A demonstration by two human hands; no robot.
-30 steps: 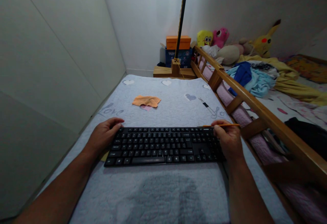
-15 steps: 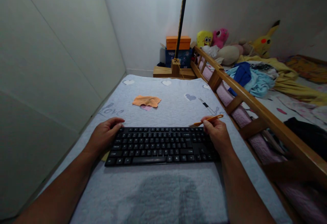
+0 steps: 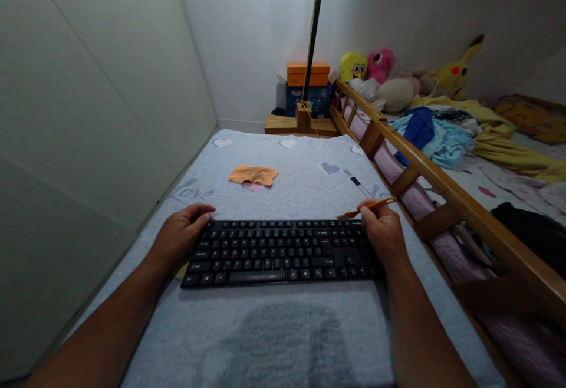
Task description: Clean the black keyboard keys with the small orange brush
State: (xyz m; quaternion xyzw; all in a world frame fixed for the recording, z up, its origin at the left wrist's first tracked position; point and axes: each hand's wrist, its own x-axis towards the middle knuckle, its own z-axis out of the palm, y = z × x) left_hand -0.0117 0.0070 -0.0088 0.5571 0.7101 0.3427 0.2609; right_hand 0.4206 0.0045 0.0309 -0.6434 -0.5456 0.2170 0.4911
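Observation:
A black keyboard (image 3: 265,253) lies across the bed's light blue cover. My left hand (image 3: 184,232) is closed on its upper left corner, thumb and fingers at the edge. Over the keyboard's upper right end, my right hand (image 3: 382,229) pinches a small orange-handled brush (image 3: 374,205). The bristles point left, at the keyboard's back edge. Beyond the keyboard lies a crumpled orange cloth (image 3: 253,175). A thin metal tool with a black clip (image 3: 355,181) rests farther back on the right. Something yellowish shows partly under my left wrist.
A wooden bed rail (image 3: 415,167) runs along the right side, with clothes and plush toys beyond it. At the back stand an orange box (image 3: 308,74) on a blue box and a black pole (image 3: 314,34). A pale wall panel is on the left.
My right hand has moved a little to the right with the brush, along the keyboard's back edge. My left hand and the keyboard stay almost where they were.

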